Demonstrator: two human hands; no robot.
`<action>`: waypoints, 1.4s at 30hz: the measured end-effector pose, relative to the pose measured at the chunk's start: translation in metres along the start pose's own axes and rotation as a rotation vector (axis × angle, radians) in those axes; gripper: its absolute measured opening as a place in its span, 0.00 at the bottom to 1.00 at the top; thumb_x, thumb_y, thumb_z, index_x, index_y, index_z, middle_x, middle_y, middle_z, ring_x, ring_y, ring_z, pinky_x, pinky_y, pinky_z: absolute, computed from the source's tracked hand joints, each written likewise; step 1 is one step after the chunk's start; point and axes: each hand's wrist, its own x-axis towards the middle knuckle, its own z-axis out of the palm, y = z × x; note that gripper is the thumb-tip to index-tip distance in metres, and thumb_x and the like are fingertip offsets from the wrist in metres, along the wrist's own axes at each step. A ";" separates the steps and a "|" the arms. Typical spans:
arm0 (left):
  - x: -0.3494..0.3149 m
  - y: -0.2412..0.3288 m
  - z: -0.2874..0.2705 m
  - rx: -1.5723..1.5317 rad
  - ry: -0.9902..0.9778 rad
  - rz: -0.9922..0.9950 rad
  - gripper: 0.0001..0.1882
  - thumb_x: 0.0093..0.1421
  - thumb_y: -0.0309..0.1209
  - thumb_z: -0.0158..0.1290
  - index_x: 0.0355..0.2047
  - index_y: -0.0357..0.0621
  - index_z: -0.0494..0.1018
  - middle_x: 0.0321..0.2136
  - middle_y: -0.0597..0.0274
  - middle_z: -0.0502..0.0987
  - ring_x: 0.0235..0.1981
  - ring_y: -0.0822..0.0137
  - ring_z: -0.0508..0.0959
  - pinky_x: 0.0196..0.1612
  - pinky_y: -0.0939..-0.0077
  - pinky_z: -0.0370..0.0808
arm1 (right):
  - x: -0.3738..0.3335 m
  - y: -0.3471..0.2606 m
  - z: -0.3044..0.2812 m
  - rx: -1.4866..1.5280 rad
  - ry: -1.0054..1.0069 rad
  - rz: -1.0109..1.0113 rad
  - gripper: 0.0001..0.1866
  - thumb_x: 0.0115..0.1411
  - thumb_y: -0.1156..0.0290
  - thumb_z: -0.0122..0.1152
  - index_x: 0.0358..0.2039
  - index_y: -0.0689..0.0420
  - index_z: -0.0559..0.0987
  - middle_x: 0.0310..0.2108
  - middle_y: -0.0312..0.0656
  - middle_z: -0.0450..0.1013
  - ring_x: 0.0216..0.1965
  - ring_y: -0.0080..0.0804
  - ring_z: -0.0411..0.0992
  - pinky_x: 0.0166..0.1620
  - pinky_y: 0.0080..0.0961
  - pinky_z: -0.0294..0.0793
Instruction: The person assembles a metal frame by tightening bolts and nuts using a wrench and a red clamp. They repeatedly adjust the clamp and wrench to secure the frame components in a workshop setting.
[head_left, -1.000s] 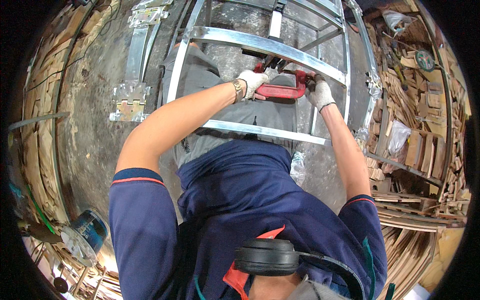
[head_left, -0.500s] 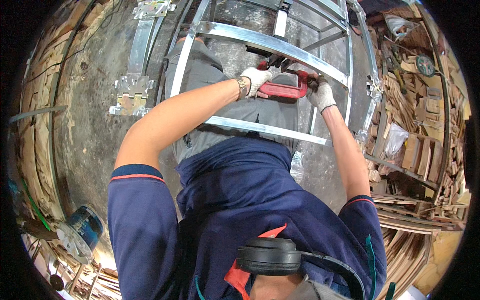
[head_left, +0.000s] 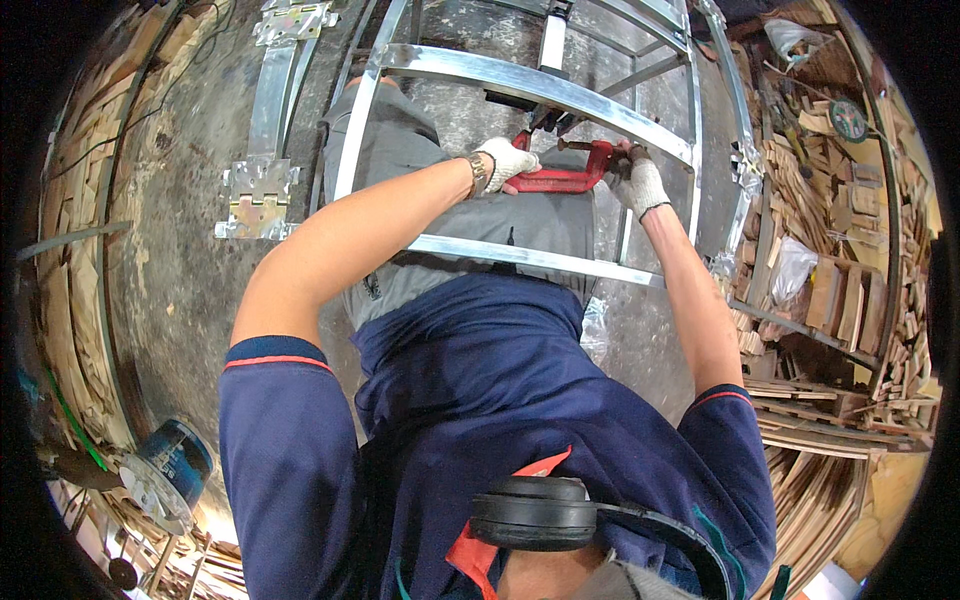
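A red C-clamp [head_left: 562,181] lies crosswise between my two gloved hands, below the front bar of a welded metal frame [head_left: 540,88]. My left hand [head_left: 505,163] is closed round the clamp's left end. At its other end my right hand [head_left: 634,182] has its fingers closed about the screw [head_left: 575,146], whose shaft points left across the jaw. The fingertips of the right hand are partly hidden. Just beyond the clamp, a dark bracket-like part [head_left: 548,117] hangs beneath the frame's bar. I cannot tell whether the clamp touches it.
A lower metal bar [head_left: 540,259] crosses in front of my waist. Hinged metal plates [head_left: 257,197] lie on the floor at left. Wood scraps [head_left: 835,300] pile up along the right, and more [head_left: 75,300] line the left. A dark blue bucket [head_left: 175,462] stands at lower left.
The red clamp has tilted and shifted slightly left with my hands, and more of its screw now shows. Both hands keep their hold.
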 end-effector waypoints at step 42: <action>0.019 -0.010 -0.020 0.275 0.178 0.234 0.15 0.60 0.38 0.61 0.36 0.35 0.78 0.26 0.61 0.76 0.24 0.71 0.74 0.26 0.70 0.73 | -0.012 0.009 0.028 0.112 -0.037 -0.020 0.07 0.72 0.69 0.49 0.45 0.56 0.73 0.43 0.52 0.77 0.44 0.48 0.77 0.52 0.55 0.77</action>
